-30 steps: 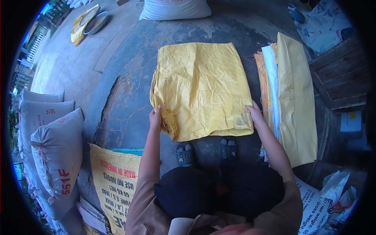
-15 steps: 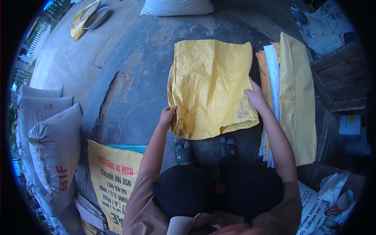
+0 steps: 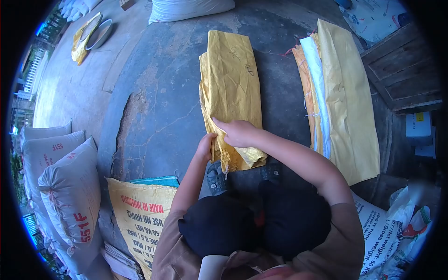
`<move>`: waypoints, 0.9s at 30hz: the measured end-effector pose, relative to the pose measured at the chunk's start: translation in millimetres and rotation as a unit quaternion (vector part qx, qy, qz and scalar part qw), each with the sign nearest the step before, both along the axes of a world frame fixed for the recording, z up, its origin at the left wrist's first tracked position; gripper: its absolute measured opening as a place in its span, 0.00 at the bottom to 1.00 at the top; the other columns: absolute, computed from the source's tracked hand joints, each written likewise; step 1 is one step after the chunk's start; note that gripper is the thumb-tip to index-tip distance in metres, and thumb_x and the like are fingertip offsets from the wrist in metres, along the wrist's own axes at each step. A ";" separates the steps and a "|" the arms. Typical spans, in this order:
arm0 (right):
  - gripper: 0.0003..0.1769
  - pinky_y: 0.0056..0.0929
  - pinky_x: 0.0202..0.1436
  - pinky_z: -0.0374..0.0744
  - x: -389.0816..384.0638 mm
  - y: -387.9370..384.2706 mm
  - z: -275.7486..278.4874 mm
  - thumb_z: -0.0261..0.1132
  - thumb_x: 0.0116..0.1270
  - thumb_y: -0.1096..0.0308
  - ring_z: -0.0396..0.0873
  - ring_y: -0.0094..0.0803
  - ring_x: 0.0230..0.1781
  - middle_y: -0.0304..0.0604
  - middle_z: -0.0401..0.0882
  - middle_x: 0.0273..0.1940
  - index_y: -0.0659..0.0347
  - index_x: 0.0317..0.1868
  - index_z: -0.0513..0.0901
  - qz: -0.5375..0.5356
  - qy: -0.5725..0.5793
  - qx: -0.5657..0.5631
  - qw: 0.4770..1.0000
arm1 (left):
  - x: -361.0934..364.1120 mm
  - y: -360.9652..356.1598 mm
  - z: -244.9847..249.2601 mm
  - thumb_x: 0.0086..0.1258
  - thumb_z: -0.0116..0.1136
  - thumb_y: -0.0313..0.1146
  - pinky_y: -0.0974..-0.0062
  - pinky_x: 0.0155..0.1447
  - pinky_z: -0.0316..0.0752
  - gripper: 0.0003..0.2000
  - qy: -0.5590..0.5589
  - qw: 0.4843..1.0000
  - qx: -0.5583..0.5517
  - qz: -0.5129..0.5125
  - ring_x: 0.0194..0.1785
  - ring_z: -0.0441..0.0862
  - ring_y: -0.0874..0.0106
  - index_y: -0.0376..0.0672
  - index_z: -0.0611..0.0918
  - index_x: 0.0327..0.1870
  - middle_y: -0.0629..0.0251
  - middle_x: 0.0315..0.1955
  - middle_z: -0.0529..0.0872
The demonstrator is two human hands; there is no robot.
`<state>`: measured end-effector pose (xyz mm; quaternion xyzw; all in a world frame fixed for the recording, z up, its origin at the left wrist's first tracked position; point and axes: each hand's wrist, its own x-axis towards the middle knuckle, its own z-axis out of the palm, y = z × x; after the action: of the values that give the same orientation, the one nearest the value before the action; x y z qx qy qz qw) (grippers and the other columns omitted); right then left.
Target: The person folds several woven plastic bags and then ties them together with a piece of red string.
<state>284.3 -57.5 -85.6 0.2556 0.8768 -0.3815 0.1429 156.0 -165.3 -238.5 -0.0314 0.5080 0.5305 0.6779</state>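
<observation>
A worn yellow woven sack (image 3: pixel 233 79), folded lengthwise into a narrow strip, lies in front of my knees. Its near end is frayed, with loose threads hanging. My left hand (image 3: pixel 205 146) is closed on the left edge near that frayed end. Across the sack from the right reaches my right hand (image 3: pixel 240 134), back upward, at the folded-over edge. One of its fingers stretches along the cloth; the others are bent and partly hidden, gripping the fold.
At right lies a stack of folded yellow, white and orange sacks (image 3: pixel 347 107). Full white sacks (image 3: pixel 72 191) stand at left, near a printed yellow sack (image 3: pixel 135 200). Another full sack (image 3: pixel 191 9) and a basin (image 3: pixel 99 34) are farther off. A wooden panel (image 3: pixel 403 70) stands at right.
The yellow sack has gone from spread wide to folded in half lengthwise. My right hand has brought its right side over to the left, while my left hand stays at the left edge.
</observation>
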 end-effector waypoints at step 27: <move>0.35 0.38 0.62 0.63 127.1 60.3 -158.9 0.60 0.58 0.48 0.58 0.40 0.64 0.53 0.55 0.65 0.59 0.61 0.63 -0.409 -0.038 -0.182 0.893 | -14.8 -0.7 16.1 0.68 0.48 0.37 0.67 0.49 0.75 0.20 0.114 0.992 0.009 -0.059 0.45 0.79 0.64 0.32 0.67 0.55 0.53 0.46 0.78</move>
<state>411.4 2.9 -244.5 0.5751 0.6038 -0.5495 0.0516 141.2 -166.0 -222.4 0.0652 0.5786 0.4944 0.6454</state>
